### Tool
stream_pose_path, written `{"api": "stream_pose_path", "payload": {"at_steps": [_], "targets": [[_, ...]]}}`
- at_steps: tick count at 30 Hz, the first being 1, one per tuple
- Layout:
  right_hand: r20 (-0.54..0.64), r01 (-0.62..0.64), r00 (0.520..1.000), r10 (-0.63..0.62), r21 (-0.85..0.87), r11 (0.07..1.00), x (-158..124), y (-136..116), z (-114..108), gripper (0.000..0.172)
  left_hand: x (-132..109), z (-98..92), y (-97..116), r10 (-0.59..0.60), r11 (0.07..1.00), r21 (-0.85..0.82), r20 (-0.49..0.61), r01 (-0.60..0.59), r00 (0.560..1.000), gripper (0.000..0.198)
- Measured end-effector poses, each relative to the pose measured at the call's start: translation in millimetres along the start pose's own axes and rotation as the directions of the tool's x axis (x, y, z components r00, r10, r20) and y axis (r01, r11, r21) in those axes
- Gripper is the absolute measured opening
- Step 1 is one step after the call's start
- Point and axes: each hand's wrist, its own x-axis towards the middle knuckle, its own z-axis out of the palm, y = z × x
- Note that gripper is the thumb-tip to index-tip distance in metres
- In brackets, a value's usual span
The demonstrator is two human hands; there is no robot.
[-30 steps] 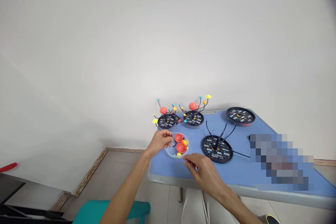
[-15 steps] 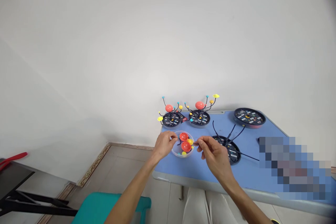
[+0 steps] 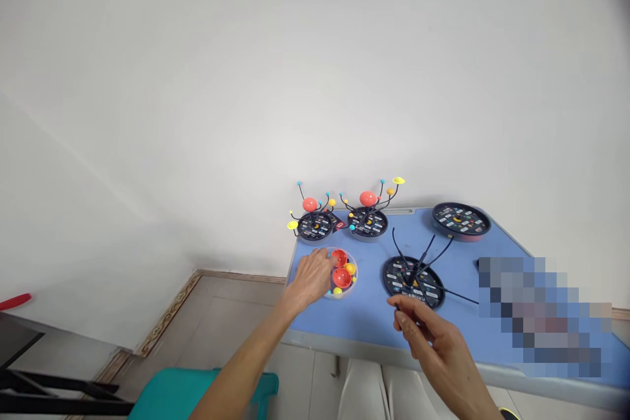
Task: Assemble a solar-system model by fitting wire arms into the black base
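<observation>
White wall (image 3: 315, 79) stands behind a blue bench (image 3: 364, 312), and a blue-green stool (image 3: 170, 397) is down at the left. At the back of the bench, the left planet toy (image 3: 315, 226) and the right planet toy (image 3: 368, 224) look done: each has 1 big red ball in the middle and little balls on bent rods. Closer to the front, the middle base (image 3: 398, 277) seems only part done. It has at least 4 thin black rods (image 3: 426, 247), but no balls show on them. At the back right, the round base (image 3: 461, 218) has no rods that show, so it looks not started.

Lots of bits are left in the clear tub (image 3: 356, 275): 2 red half shells (image 3: 342, 277), plus yellow and blue balls. The left hand (image 3: 311, 275) is palm down over the tub's left side, fingers bent toward the shells. Its fingertips are hidden, so I cannot tell if it holds anything.

The right hand (image 3: 438, 339) is just in front of the middle base, away from the tub, thumb and pointer finger pinched close. It is hard to see, but they seem to hold a small dark piece (image 3: 397, 307).
</observation>
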Motion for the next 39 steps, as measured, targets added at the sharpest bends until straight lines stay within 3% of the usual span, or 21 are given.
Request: {"api": "stream_pose_path", "payload": {"at_steps": [3, 8, 10, 13, 16, 18, 21, 24, 27, 30, 32, 35, 37, 39], "targets": [[-0.004, -0.009, 1.000, 0.009, 0.011, 1.000, 0.8, 0.2, -2.5, 0.033, -2.8, -2.0, 0.4, 0.091, 0.995, 0.024, 0.053, -0.093, 0.994, 0.032], [0.006, -0.014, 1.000, 0.014, 0.037, 0.999, 1.9, 0.6, -1.8, 0.028, 2.8, 0.2, 1.3, 0.032, 0.996, 0.084, -0.029, -0.030, 0.999, 0.032], [0.006, -0.007, 1.000, 0.006, 0.035, 0.999, 2.5, 1.6, -0.6, 0.027, 8.4, 2.3, 4.0, 0.127, 0.991, 0.050, -0.050, -0.124, 0.991, 0.033], [0.008, 0.011, 1.000, -0.012, 0.041, 0.999, 3.2, 2.7, 0.6, 0.026, 17.1, 7.6, 7.7, 0.257, 0.965, 0.052, 0.010, -0.257, 0.966, 0.032], [0.064, -0.012, 0.998, 0.006, 0.106, 0.994, 3.9, 2.6, -0.3, 0.028, 23.0, 13.7, 8.3, 0.257, 0.959, 0.110, 0.050, -0.261, 0.965, 0.035], [0.138, -0.098, 0.988, 0.071, 0.204, 0.974, 4.5, 1.7, -1.4, 0.030, 25.3, 16.9, 8.1, 0.258, 0.952, 0.155, 0.059, -0.264, 0.964, 0.039], [0.246, -0.281, 0.950, 0.192, 0.406, 0.870, 5.5, -0.4, -3.2, 0.033, 28.6, 19.7, 9.3, 0.278, 0.937, 0.202, 0.064, -0.285, 0.958, 0.042], [0.314, -0.405, 0.912, 0.263, 0.591, 0.698, 5.9, -3.0, -5.3, 0.030, 34.2, 20.4, 11.5, 0.304, 0.927, 0.201, 0.085, -0.315, 0.949, 0.035], [0.368, -0.462, 0.887, 0.280, 0.695, 0.551, 5.2, -5.1, -8.2, 0.024, 39.8, 18.6, 11.7, 0.322, 0.925, 0.182, 0.099, -0.335, 0.942, 0.024], [0.351, -0.445, 0.895, 0.275, 0.743, 0.500, 3.8, -6.8, -10.5, 0.024, 40.0, 12.2, 8.7, 0.333, 0.924, 0.173, 0.080, -0.342, 0.939, 0.022], [0.314, -0.420, 0.905, 0.286, 0.761, 0.494, 3.0, -7.8, -10.9, 0.024, 34.7, 5.1, 7.2, 0.339, 0.938, 0.082, -0.001, -0.338, 0.941, 0.023], [0.265, -0.397, 0.912, 0.314, 0.768, 0.503, 3.0, -10.2, -10.5, 0.028, 15.8, -6.3, 13.5, 0.259, 0.886, -0.332, -0.226, -0.324, 0.939, 0.020], [0.211, -0.365, 0.920, 0.329, 0.768, 0.526, 3.7, -13.6, -10.2, 0.031, -3.6, -11.1, 26.9, 0.118, 0.711, -0.640, -0.299, -0.291, 0.947, 0.016], [0.148, -0.312, 0.936, 0.319, 0.771, 0.555, 4.3, -18.7, -10.0, 0.033, -25.1, -12.4, 46.4, 0.011, 0.486, -0.839, -0.275, -0.246, 0.961, 0.019]]}}
